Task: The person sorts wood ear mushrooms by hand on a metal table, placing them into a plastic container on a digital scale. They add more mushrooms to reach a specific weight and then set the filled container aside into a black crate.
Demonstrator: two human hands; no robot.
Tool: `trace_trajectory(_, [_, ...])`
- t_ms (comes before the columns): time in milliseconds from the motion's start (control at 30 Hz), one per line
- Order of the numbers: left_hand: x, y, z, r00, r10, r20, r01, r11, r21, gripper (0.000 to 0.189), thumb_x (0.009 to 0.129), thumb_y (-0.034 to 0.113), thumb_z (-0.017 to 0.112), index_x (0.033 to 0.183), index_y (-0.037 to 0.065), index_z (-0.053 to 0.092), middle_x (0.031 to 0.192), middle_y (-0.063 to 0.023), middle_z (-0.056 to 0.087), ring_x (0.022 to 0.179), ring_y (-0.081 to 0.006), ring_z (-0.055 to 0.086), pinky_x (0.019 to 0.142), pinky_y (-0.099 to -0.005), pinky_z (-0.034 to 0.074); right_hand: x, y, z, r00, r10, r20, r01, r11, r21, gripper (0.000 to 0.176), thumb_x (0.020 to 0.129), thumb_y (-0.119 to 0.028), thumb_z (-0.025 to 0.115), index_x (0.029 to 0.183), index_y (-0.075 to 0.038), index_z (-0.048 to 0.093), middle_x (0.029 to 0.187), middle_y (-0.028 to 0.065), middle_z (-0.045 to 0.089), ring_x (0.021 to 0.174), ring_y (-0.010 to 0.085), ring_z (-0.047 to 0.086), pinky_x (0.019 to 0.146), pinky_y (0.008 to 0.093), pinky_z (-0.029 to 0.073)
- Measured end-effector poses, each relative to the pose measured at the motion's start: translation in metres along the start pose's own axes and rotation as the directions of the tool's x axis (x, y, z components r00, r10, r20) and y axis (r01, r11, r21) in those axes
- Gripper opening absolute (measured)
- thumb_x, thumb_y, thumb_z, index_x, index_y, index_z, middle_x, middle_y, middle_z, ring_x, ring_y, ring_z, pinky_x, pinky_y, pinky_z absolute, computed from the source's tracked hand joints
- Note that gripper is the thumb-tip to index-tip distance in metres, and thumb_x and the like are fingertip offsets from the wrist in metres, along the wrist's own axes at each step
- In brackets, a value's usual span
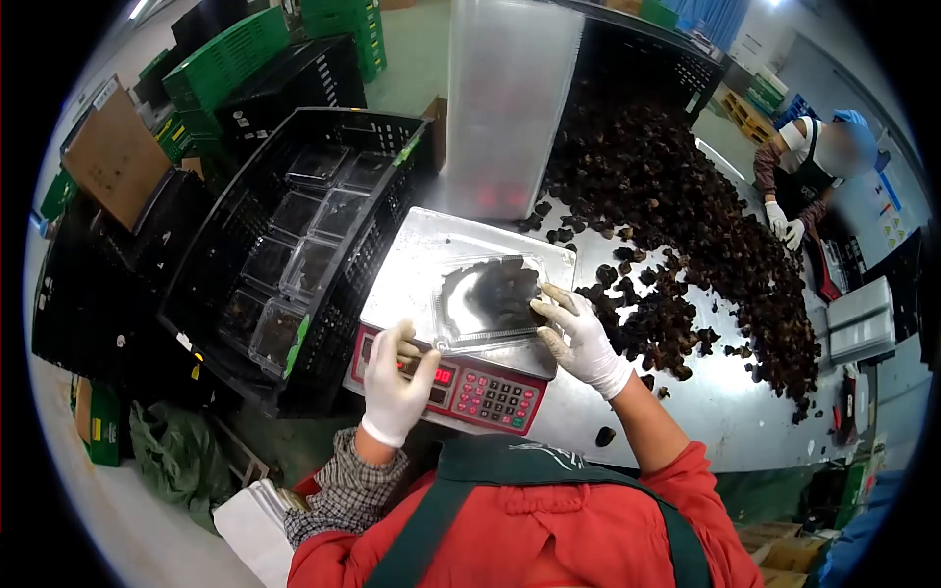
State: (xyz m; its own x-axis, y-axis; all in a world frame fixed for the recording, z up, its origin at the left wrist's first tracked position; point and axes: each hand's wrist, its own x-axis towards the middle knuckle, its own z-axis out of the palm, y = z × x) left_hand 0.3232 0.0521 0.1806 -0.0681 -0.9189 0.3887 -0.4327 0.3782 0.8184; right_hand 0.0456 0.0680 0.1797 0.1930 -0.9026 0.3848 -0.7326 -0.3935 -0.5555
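Observation:
A clear plastic container (470, 318) rests on the steel platform of a red weighing scale (500, 397), with dark mushrooms (510, 291), possibly wood ear, in its right part. My right hand (580, 338), in a white glove, has its bent fingers at the container's right edge, touching it beside the mushrooms. In front of the scale's display, my gloved left hand (397, 392) is raised with thumb and curved fingers apart and nothing visible between them. It partly covers the red digits.
Loose mushrooms (676, 225) heap across the steel table (578, 431). A tall stack of clear plastic containers (510, 108) stands behind the scale. At left, a black crate (196, 245) holds several clear containers. Across the table works another person (809, 167) in white gloves.

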Motion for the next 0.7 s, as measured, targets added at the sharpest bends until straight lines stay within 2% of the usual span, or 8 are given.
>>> trace_trajectory(33, [0.003,-0.012,0.004,0.961,-0.239,0.139,0.259,0.955,-0.145,0.042,0.083,0.014,0.07,0.116,-0.004,0.052,0.085,-0.0115,0.064,0.074,-0.0172,0.063,0.062,-0.0257,0.05,-0.001,-0.001,0.001,1.0,0.01,-0.017,-0.009,1.0,0.02,0.039,0.076,-0.004,0.065,0.115,-0.005,0.061,0.127,0.0206,0.052,0.116,0.0367,0.05,0.1,0.0405,0.041])
trace_trajectory(133, [0.013,-0.024,0.009,0.67,-0.427,0.608,0.717,0.584,-0.379,0.032,0.089,0.011,0.06,0.114,-0.007,0.05,0.087,-0.0127,0.063,0.063,-0.0163,0.064,0.052,-0.0238,0.052,-0.003,0.002,0.008,0.997,0.035,-0.074,-0.028,0.995,0.093,0.039,0.077,-0.002,0.066,0.116,-0.004,0.06,0.129,0.0199,0.051,0.116,0.0336,0.051,0.096,0.0372,0.045])
trace_trajectory(267, [0.021,-0.034,0.015,0.594,-0.46,0.66,0.801,0.412,-0.433,0.019,0.088,0.011,0.059,0.097,-0.004,0.052,0.082,-0.0139,0.063,0.061,-0.0182,0.065,0.05,-0.024,0.053,-0.019,0.02,0.012,0.863,0.505,-0.012,-0.471,0.811,0.347,0.042,0.08,-0.002,0.068,0.12,-0.001,0.055,0.121,0.0154,0.056,0.104,0.0216,0.059,0.082,0.0293,0.052])
trace_trajectory(300, [0.024,-0.034,0.014,0.593,-0.437,0.677,0.8,0.419,-0.43,0.016,0.087,0.01,0.058,0.095,-0.003,0.051,0.082,-0.0146,0.063,0.061,-0.0185,0.065,0.05,-0.0245,0.053,-0.016,0.019,0.012,0.829,0.557,0.042,-0.509,0.723,0.467,0.035,0.084,-0.005,0.064,0.117,0.002,0.054,0.104,0.0121,0.063,0.088,0.0167,0.063,0.072,0.0269,0.054])
trace_trajectory(333, [0.025,-0.033,0.014,0.586,-0.412,0.698,0.801,0.425,-0.422,0.014,0.086,0.008,0.057,0.092,-0.002,0.05,0.083,-0.0152,0.063,0.061,-0.0187,0.065,0.05,-0.0249,0.053,-0.015,0.02,0.004,0.749,0.619,0.237,-0.622,0.534,0.572,0.027,0.088,-0.007,0.061,0.112,0.003,0.055,0.09,0.0111,0.065,0.075,0.0158,0.065,0.062,0.026,0.053])
trace_trajectory(400, [0.025,-0.042,0.017,0.602,-0.38,0.702,0.786,0.435,-0.439,0.011,0.086,0.006,0.056,0.09,0.0,0.049,0.081,-0.0155,0.063,0.06,-0.019,0.064,0.049,-0.0257,0.053,-0.012,0.013,-0.007,0.669,0.606,0.431,-0.711,0.353,0.608,0.021,0.089,-0.008,0.058,0.106,0.004,0.054,0.088,0.0132,0.065,0.067,0.0148,0.064,0.056,0.0248,0.051])
trace_trajectory(533, [0.024,-0.047,0.018,0.597,-0.337,0.728,0.784,0.435,-0.442,0.009,0.085,0.003,0.055,0.088,0.002,0.046,0.077,-0.0157,0.063,0.056,-0.019,0.063,0.047,-0.0267,0.052,-0.012,0.016,-0.001,0.675,0.546,0.496,-0.685,0.216,0.695,0.012,0.089,-0.007,0.055,0.097,0.001,0.051,0.085,0.0136,0.064,0.062,0.0154,0.062,0.052,0.0258,0.05])
trace_trajectory(700, [0.02,-0.054,0.021,0.69,-0.271,0.671,0.69,0.524,-0.499,0.012,0.084,-0.004,0.052,0.088,0.003,0.044,0.073,-0.0135,0.062,0.052,-0.0175,0.06,0.047,-0.026,0.05,-0.017,0.012,0.007,0.758,0.548,0.354,-0.605,0.388,0.696,0.009,0.086,0.0,0.053,0.091,-0.003,0.046,0.077,0.0111,0.061,0.054,0.0127,0.057,0.049,0.026,0.049])
